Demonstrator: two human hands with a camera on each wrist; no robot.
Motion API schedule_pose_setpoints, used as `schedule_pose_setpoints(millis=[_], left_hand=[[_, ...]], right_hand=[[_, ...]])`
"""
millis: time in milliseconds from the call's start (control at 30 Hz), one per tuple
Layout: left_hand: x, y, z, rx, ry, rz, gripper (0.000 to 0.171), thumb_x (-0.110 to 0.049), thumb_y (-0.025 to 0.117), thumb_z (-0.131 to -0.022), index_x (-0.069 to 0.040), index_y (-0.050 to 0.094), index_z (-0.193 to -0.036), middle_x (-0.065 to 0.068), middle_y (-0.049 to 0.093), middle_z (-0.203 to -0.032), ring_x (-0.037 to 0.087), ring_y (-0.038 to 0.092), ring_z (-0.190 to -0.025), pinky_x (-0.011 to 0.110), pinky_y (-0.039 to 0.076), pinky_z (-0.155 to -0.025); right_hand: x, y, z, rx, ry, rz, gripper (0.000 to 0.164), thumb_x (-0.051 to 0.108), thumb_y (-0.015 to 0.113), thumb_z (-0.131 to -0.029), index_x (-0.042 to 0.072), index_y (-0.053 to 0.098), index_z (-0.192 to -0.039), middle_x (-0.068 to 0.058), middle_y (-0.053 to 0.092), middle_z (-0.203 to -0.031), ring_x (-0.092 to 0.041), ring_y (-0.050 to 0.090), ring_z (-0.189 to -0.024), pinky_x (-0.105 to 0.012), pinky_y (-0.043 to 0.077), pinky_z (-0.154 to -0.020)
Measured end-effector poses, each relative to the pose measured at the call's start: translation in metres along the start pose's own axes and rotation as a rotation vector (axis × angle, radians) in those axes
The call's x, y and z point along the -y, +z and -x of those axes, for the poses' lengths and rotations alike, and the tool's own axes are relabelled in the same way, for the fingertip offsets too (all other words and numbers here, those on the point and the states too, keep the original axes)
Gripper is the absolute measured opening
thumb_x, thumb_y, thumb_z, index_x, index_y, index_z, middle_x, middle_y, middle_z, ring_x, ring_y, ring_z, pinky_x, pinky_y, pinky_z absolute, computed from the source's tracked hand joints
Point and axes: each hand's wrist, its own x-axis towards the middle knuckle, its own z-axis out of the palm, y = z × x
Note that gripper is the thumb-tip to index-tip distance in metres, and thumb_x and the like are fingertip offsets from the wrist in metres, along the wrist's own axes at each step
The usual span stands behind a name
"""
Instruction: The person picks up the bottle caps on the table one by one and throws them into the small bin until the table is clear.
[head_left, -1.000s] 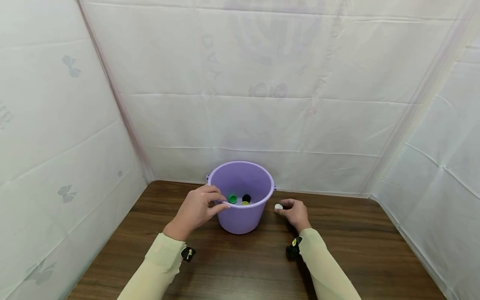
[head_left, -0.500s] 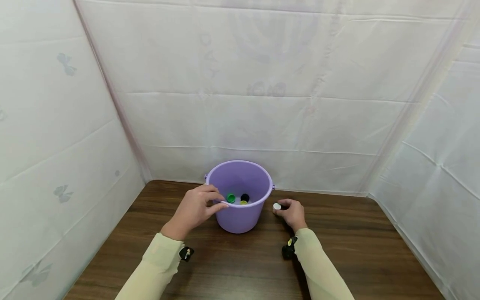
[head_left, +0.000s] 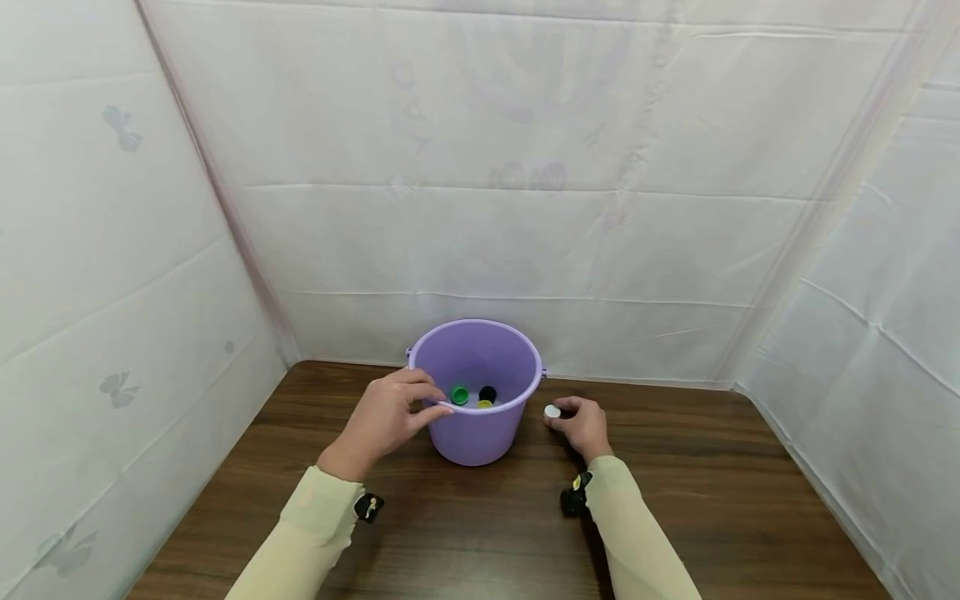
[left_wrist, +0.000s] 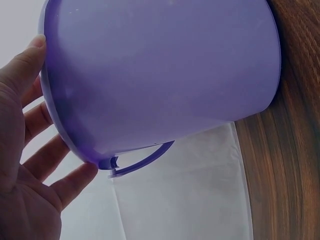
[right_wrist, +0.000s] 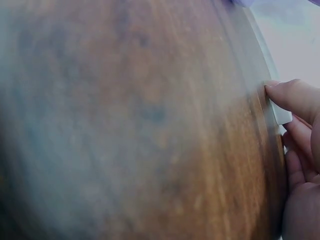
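A purple bucket point(head_left: 472, 437) stands upright on the wooden table. My left hand point(head_left: 384, 417) holds its near-left rim, thumb outside and fingers over the edge; the left wrist view shows the fingers point(left_wrist: 75, 185) spread along that rim. Inside the bucket lie a green bottle cap point(head_left: 460, 395), a black one point(head_left: 488, 394) and a yellow one point(head_left: 486, 404). To the right of the bucket, my right hand point(head_left: 587, 427) pinches a white bottle cap point(head_left: 552, 412) between thumb and fingers, low over the tabletop. The same white cap point(right_wrist: 283, 116) shows at the fingertips in the right wrist view.
Pale cloth walls point(head_left: 480, 242) enclose the table point(head_left: 465, 533) at the back and both sides. The bucket sits near the table's back edge. Its purple handle point(left_wrist: 145, 161) hangs down along the side in the left wrist view.
The head view drifts slightly, so bucket and hands appear a little further left. Both hands keep their holds on the bucket rim and the white cap.
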Motion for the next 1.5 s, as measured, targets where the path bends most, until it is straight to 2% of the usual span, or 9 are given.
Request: schedule_pose_setpoints(millis=[800,1200,1500], left_hand=[[-0.0009,-0.0009,0.0006,-0.003,-0.005,-0.002,0.017,-0.032,0.089,-0.079,-0.018,0.082,-0.086,-0.007,0.072,-0.09,0.013,0.07,-0.082,0.028,0.058,-0.07],[-0.0007,0.0041,-0.0036,0.011,-0.015,0.005,0.016,-0.032,0.088,-0.081,-0.019,0.081,-0.086,-0.008,0.072,-0.09,0.014,0.07,-0.081,0.027,0.057,-0.07],[-0.0004,0.0033,-0.002,0.001,-0.019,0.008,0.017,-0.03,0.09,-0.078,-0.018,0.081,-0.087,-0.008,0.072,-0.089,0.014,0.069,-0.08,0.027,0.057,-0.07]], right_hand=[[0.0003,0.0015,-0.0004,0.019,0.016,-0.033,0.029,0.014,0.089,-0.079,0.008,0.08,-0.105,-0.011,0.078,-0.107,-0.032,0.07,-0.107,-0.049,0.054,-0.096],[-0.0051,-0.0036,-0.0032,0.017,0.026,-0.038,0.029,0.016,0.091,-0.077,0.009,0.08,-0.103,-0.008,0.079,-0.103,-0.029,0.071,-0.104,-0.046,0.055,-0.094],[-0.0064,-0.002,-0.0031,0.018,0.0,-0.096,0.03,0.014,0.09,-0.077,0.007,0.08,-0.104,-0.011,0.079,-0.104,-0.029,0.071,-0.103,-0.043,0.056,-0.092]])
